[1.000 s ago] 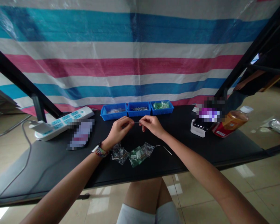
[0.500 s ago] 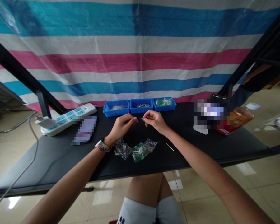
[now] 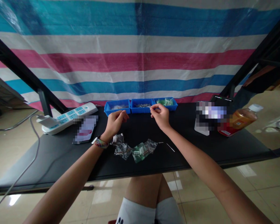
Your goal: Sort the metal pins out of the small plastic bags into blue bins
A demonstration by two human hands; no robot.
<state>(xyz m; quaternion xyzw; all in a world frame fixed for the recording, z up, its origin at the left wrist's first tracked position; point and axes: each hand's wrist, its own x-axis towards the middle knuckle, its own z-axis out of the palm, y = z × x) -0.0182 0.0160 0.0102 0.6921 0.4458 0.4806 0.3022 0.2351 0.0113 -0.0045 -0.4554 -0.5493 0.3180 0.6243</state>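
Bare black tabletop [image 3: 189,137] is lying open between the clear bags [image 3: 140,151] and the blue trays [image 3: 140,110]. The trays are blocking the back edge (tarp directly behind). Two loose pins [image 3: 170,147] are lying just right of the bags. The power strip [image 3: 70,115] is crowding the left end, and the bottle [image 3: 244,118] and white device [image 3: 200,130] the right.

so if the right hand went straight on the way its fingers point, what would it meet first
Probably the middle blue tray, close to its shared edge with the green-parts tray: the right hand points away from the body at that spot. Depth is unclear.
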